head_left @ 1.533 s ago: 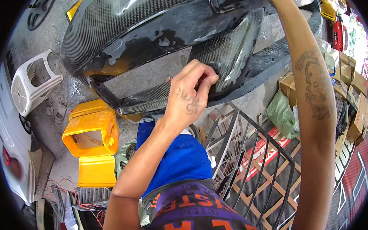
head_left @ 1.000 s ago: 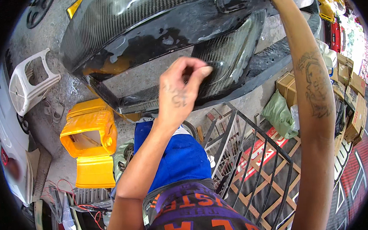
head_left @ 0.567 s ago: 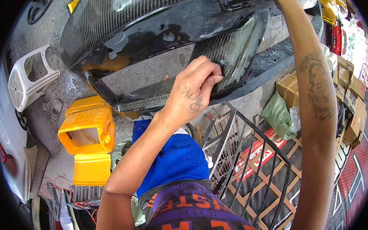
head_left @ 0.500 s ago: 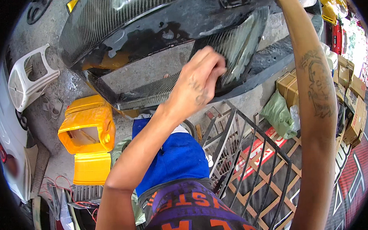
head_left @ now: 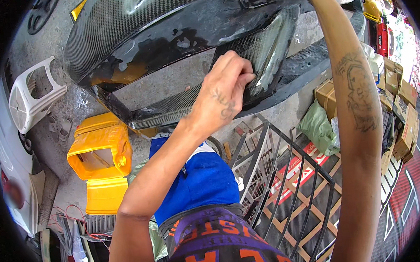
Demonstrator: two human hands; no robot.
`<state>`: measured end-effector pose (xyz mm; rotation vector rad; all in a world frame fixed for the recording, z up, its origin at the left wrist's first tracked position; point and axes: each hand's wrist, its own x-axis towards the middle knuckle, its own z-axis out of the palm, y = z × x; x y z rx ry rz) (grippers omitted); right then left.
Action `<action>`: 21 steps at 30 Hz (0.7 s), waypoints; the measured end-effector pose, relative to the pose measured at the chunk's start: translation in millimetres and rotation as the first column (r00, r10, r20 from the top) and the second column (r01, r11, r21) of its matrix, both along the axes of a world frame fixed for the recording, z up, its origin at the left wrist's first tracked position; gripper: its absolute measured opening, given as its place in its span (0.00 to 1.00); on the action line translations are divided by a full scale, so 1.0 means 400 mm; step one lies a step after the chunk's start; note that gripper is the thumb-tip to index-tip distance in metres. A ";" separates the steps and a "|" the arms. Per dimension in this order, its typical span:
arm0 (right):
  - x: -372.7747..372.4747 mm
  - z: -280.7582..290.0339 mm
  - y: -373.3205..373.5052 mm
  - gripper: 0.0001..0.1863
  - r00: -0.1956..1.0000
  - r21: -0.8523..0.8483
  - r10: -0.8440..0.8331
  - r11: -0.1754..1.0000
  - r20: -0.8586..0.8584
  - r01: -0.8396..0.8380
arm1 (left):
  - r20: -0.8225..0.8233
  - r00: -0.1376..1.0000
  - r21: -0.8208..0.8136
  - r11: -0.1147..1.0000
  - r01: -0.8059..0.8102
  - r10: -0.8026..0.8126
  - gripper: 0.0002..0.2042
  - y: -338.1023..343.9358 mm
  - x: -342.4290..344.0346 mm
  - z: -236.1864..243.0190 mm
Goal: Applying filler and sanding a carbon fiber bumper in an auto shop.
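A large carbon-fibre car bumper (head_left: 121, 32) with a glossy woven surface and open vents spans the upper part of the head view. Over its slanted inner panel (head_left: 274, 51) is my left hand (head_left: 227, 86), fingers curled and closed against or just above the weave. Whatever the fingers may pinch is hidden under the hand. My right forearm (head_left: 358, 91) stretches up along the right side to the bumper's top edge, and the right hand lies beyond the picture's upper rim.
A cut yellow plastic jug (head_left: 103, 156) and a white plastic stool (head_left: 32, 94) are on the concrete floor at left, near a white car (head_left: 15, 177). To the right stand a black metal frame (head_left: 310, 173), a green bag (head_left: 317, 128) and cardboard boxes (head_left: 407, 132).
My left hand, blurred before, is now sharp and sits slightly further left, its fingers still curled at the panel. The bumper appears shifted slightly left in the view.
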<state>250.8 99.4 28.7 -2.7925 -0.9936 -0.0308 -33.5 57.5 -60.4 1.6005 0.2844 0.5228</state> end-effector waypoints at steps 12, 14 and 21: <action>0.007 -0.006 -0.013 0.33 0.998 0.061 0.064 0.996 0.005 -0.064 | 0.004 1.000 -0.085 0.996 0.018 -0.018 0.06 0.009 -0.046 -0.020; 0.002 -0.001 -0.011 0.32 0.997 0.056 0.069 0.996 -0.017 -0.068 | 0.062 0.996 -0.013 0.998 0.061 -0.060 0.08 0.021 -0.019 -0.029; -0.020 0.018 -0.009 0.32 0.995 0.057 0.095 0.994 -0.038 -0.093 | 0.101 0.991 0.135 0.988 0.079 -0.093 0.10 0.023 -0.012 -0.025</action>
